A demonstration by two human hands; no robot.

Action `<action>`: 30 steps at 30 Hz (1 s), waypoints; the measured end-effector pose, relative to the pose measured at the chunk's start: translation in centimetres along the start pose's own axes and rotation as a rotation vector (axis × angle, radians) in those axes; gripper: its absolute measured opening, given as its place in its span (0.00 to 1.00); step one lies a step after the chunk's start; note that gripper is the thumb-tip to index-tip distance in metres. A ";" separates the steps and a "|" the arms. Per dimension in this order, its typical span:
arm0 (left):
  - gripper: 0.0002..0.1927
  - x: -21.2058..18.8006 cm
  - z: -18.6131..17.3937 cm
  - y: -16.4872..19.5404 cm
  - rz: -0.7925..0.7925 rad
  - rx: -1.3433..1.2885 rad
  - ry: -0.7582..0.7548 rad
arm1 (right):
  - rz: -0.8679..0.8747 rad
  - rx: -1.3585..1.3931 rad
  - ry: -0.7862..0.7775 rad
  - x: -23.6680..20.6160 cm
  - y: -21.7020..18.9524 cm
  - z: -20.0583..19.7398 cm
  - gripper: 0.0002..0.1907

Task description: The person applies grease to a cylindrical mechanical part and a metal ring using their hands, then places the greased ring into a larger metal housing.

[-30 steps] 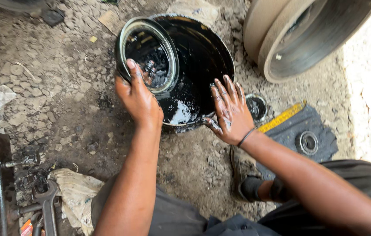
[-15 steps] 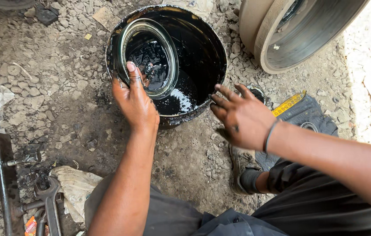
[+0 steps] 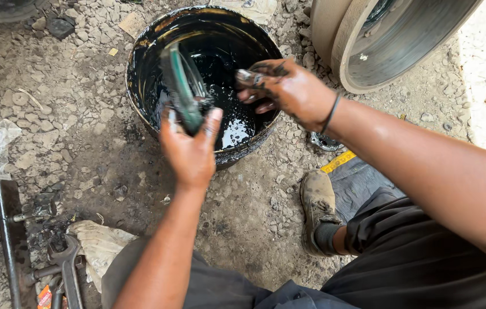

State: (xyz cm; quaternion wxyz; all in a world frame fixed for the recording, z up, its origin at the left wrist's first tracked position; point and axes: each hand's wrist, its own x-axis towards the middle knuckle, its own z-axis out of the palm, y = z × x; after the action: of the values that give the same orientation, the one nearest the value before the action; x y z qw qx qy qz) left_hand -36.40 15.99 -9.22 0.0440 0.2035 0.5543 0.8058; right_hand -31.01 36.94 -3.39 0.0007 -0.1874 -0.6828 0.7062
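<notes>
A black bucket (image 3: pixel 140 86) of dark oily liquid stands on the gravel ahead of me. My left hand (image 3: pixel 191 151) grips a round metal ring part (image 3: pixel 181 86), held on edge over the bucket so I see its greenish rim. My right hand (image 3: pixel 283 88), smeared with black grease and wearing a dark band on the wrist, hovers over the bucket's right side with fingers curled toward the ring. I cannot tell whether the right fingers touch the ring.
A large metal brake drum (image 3: pixel 380 40) lies at the upper right. A dirty shoe (image 3: pixel 317 200) and dark trousers are at the lower right. Wrenches (image 3: pixel 68 266), a metal bar (image 3: pixel 8 240) and rags (image 3: pixel 99 243) lie at the lower left.
My left hand has turned the ring from face-up to on edge over the bucket. My right hand has risen from the bucket's right side to above the liquid, near the ring.
</notes>
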 end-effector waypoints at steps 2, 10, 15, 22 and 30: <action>0.23 -0.5 1.2 -0.5 0.079 0.098 -0.006 | -0.066 0.030 -0.069 0.5 0.9 0.6 0.25; 0.19 -0.9 2.5 -0.6 0.346 0.784 -0.252 | -0.631 -0.551 0.021 6.9 3.1 1.1 0.13; 0.29 -0.2 2.0 -0.6 0.474 0.978 -0.272 | -0.995 -1.052 0.209 7.7 1.8 -2.2 0.13; 0.45 0.9 0.0 -2.0 0.210 1.384 -0.328 | -0.800 -0.838 0.304 5.3 -0.7 -5.2 0.19; 0.54 -1.1 1.1 -0.3 0.089 1.571 -0.445 | -1.036 -1.390 0.301 4.5 0.3 -7.8 0.15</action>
State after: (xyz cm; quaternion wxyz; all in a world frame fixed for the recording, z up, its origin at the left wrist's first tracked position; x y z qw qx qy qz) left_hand -35.02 16.73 -9.49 -0.0344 0.3519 0.9272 0.1240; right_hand -33.07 45.58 -4.85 0.2970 0.0968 -0.9499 0.0095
